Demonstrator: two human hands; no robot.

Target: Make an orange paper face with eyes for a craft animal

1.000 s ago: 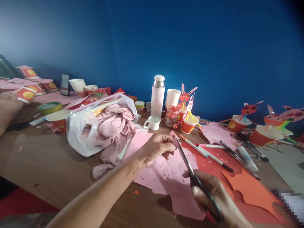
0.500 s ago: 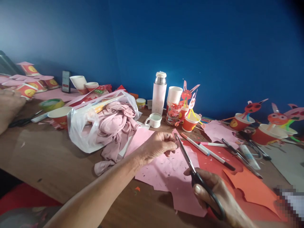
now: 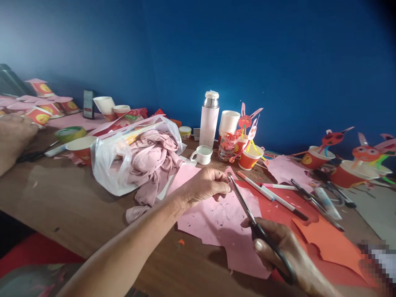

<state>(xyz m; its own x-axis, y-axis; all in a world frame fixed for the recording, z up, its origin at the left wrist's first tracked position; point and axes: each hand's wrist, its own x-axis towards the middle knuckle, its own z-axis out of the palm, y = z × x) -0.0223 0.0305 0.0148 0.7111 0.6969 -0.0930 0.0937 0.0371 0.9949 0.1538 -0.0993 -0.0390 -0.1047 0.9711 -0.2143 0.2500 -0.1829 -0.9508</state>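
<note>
Head view: looking forward and down across a wooden desk (image 3: 46,198) at both hands.
Scissors (image 3: 244,202): black handles, steel blades almost closed; long axis runs from lower right to upper left, tips pointing to 11 o'clock, just above the middle of the frame.
Right hand (image 3: 278,251): at 4 o'clock, fingers curled narrowly round the handles, holding the scissors.
Left hand (image 3: 206,186): near the frame's middle, fingers pinched on a small pink paper scrap (image 3: 230,172) right at the scissor tips.
Under the hands: a pink paper sheet (image 3: 216,225) flecked with dark bits, overlapping a red paper sheet (image 3: 272,202); an orange paper sheet (image 3: 328,243) lies at 4 o'clock.
Around: a plastic bag (image 3: 108,165) stuffed with pink cloth (image 3: 148,165) at 10 o'clock; a white thermos (image 3: 208,123) and stacked paper cups (image 3: 229,126) at 12 o'clock; paper-cup rabbit figures (image 3: 315,159) at 2 o'clock.
Co-worker: a hand (image 3: 15,134) at 9 o'clock, on the frame's edge.
</note>
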